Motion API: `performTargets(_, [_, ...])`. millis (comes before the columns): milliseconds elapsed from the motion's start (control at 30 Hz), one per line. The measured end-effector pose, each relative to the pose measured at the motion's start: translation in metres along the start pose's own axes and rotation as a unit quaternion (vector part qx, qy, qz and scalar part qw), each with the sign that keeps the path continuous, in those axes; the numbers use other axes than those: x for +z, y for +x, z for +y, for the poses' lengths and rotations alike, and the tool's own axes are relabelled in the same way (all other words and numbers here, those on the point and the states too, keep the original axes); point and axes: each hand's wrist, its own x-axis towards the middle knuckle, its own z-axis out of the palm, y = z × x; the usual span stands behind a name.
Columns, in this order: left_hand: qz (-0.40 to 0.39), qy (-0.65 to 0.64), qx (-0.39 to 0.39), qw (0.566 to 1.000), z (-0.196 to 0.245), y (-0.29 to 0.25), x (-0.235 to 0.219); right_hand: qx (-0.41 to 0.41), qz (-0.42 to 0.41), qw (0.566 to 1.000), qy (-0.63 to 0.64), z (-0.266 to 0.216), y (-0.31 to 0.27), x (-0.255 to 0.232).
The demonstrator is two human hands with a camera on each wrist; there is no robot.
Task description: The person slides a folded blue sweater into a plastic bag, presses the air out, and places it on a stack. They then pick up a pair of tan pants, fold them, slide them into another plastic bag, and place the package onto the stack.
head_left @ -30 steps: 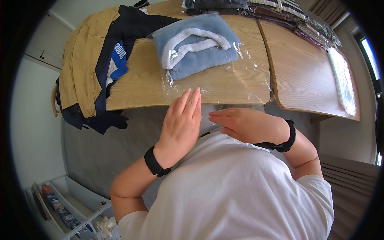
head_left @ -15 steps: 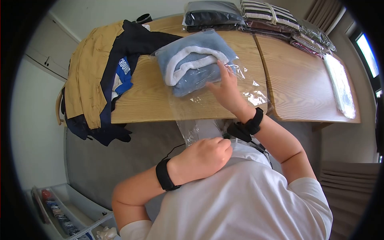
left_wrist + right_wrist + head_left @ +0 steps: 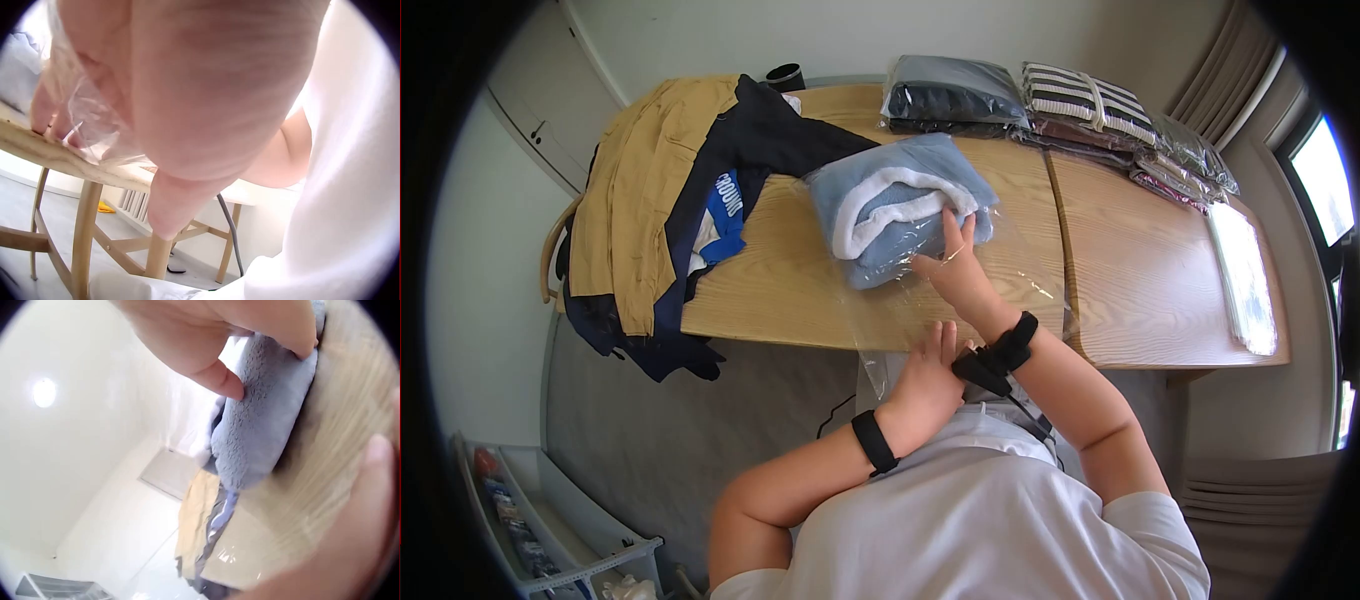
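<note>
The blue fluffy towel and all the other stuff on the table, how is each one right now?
blue fleece: folded, inside the clear bag.
clear bag: mouth open at the table edge, lying flat.
right hand: fingers straight, pressing the fleece.
left hand: pinning the bag's open end at the table edge.
packed clothes: bagged, stacked at the back.
loose clothes: unfolded, draped over the table's end.

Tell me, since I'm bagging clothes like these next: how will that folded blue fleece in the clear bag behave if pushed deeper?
The blue fleece looks thick and soft, so it would probably squash and bunch rather than slide as a block. The clear bag is thin, crinkled film, likely slippery and floppy; the left hand pinning it at the table edge probably helps. It looks light for its bulk.
</note>
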Motion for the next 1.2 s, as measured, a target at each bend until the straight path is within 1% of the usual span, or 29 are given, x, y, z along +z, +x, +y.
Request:
performTargets(33, [-0.013, -0.003, 0.002, 1.000, 0.000, 0.000, -0.002, -0.011, 0.022, 0.999, -0.038, -0.001, 0.007, 0.001])
performTargets(67, [-0.011, -0.001, 0.001, 1.000, -0.001, 0.000, -0.001, -0.014, 0.022, 0.999, -0.037, -0.001, 0.014, 0.000])
performTargets(233, [0.040, 0.008, 0.004, 0.999, 0.001, -0.002, 0.007, 0.018, -0.034, 0.999, -0.015, -0.007, 0.011, -0.015])
performTargets(267, [0.040, 0.006, 0.002, 0.999, 0.001, -0.003, 0.007, 0.019, -0.037, 0.999, -0.016, -0.007, 0.004, -0.019])
performTargets(300, [0.063, 0.016, 0.002, 0.998, 0.001, -0.005, 0.006, -0.003, -0.067, 0.997, -0.034, -0.011, -0.010, -0.025])
performTargets(333, [0.086, 0.024, 0.001, 0.996, 0.001, -0.007, 0.005, -0.024, -0.098, 0.993, -0.053, -0.016, -0.027, -0.032])
performTargets(367, [0.084, 0.018, -0.002, 0.996, -0.002, -0.010, 0.003, -0.054, -0.155, 0.981, -0.099, -0.025, -0.051, -0.043])
performTargets(400, [0.031, -0.071, 0.051, 0.996, -0.008, -0.016, -0.003, -0.083, -0.213, 0.963, -0.144, -0.039, -0.073, -0.058])
performTargets(433, [-0.021, -0.160, 0.103, 0.982, -0.014, -0.023, -0.013, -0.090, -0.343, 0.924, -0.142, -0.055, -0.085, -0.079])
performTargets(467, [0.060, -0.278, 0.155, 0.946, -0.018, -0.035, -0.040, -0.095, -0.468, 0.868, -0.136, -0.068, -0.094, -0.101])
performTargets(500, [0.083, -0.366, 0.171, 0.911, -0.027, -0.046, -0.060, -0.119, -0.479, 0.868, -0.059, -0.072, -0.104, -0.119])
performTargets(533, [0.104, -0.450, 0.186, 0.867, -0.039, -0.057, -0.077, -0.047, -0.497, 0.867, -0.010, -0.081, -0.102, -0.143])
performTargets(567, [0.207, -0.469, 0.139, 0.847, -0.053, -0.065, -0.088, -0.017, -0.479, 0.874, 0.076, -0.078, -0.097, -0.164])
performTargets(600, [0.274, -0.512, 0.039, 0.813, -0.069, -0.076, -0.086, 0.012, -0.397, 0.910, 0.121, -0.079, -0.092, -0.184])
performTargets(633, [0.273, -0.579, -0.130, 0.757, -0.081, -0.081, -0.093, 0.037, -0.307, 0.942, 0.134, -0.068, -0.079, -0.198])
performTargets(667, [0.259, -0.566, -0.245, 0.743, -0.102, -0.077, -0.082, 0.045, -0.226, 0.967, 0.106, -0.056, -0.060, -0.203])
performTargets(700, [0.239, -0.555, -0.334, 0.723, -0.113, -0.067, -0.074, 0.057, -0.137, 0.983, 0.111, -0.047, -0.043, -0.198])
performTargets(733, [0.158, -0.601, -0.383, 0.684, -0.126, -0.061, -0.070, 0.070, -0.123, 0.985, 0.098, -0.033, -0.023, -0.195])
performTargets(767, [0.160, -0.601, -0.380, 0.685, -0.136, -0.056, -0.064, 0.094, -0.113, 0.984, 0.096, -0.018, -0.008, -0.187])
performTargets(800, [0.051, -0.691, -0.382, 0.611, -0.147, -0.051, -0.057, 0.117, -0.103, 0.983, 0.094, -0.007, 0.005, -0.177])
performTargets(833, [-0.061, -0.764, -0.375, 0.522, -0.154, -0.046, -0.050, 0.172, -0.112, 0.975, 0.089, -0.006, 0.014, -0.167])
performTargets(867, [-0.101, -0.762, -0.357, 0.532, -0.157, -0.040, -0.043, 0.195, -0.117, 0.972, 0.058, -0.006, 0.017, -0.155])
performTargets(900, [-0.099, -0.762, -0.356, 0.532, -0.158, -0.036, -0.042, 0.192, -0.117, 0.973, 0.056, -0.006, 0.022, -0.149])
performTargets(967, [-0.156, -0.757, -0.328, 0.542, -0.156, -0.027, -0.040, 0.294, -0.193, 0.933, 0.078, 0.002, 0.034, -0.139])
performTargets(1000, [-0.155, -0.758, -0.331, 0.540, -0.153, -0.023, -0.040, 0.295, -0.196, 0.932, 0.077, 0.008, 0.038, -0.138])
performTargets(1067, [-0.119, -0.763, -0.326, 0.545, -0.147, -0.019, -0.038, 0.304, -0.280, 0.904, 0.106, 0.024, 0.042, -0.139])
performTargets(1100, [-0.119, -0.764, -0.328, 0.543, -0.148, -0.020, -0.029, 0.306, -0.282, 0.903, 0.106, 0.036, 0.042, -0.138])
performTargets(1167, [-0.012, -0.804, -0.296, 0.516, -0.154, -0.019, -0.008, 0.274, -0.281, 0.903, 0.175, 0.057, 0.039, -0.140])
performTargets(1200, [-0.014, -0.803, -0.295, 0.517, -0.153, -0.017, -0.008, 0.274, -0.279, 0.903, 0.176, 0.059, 0.035, -0.142])
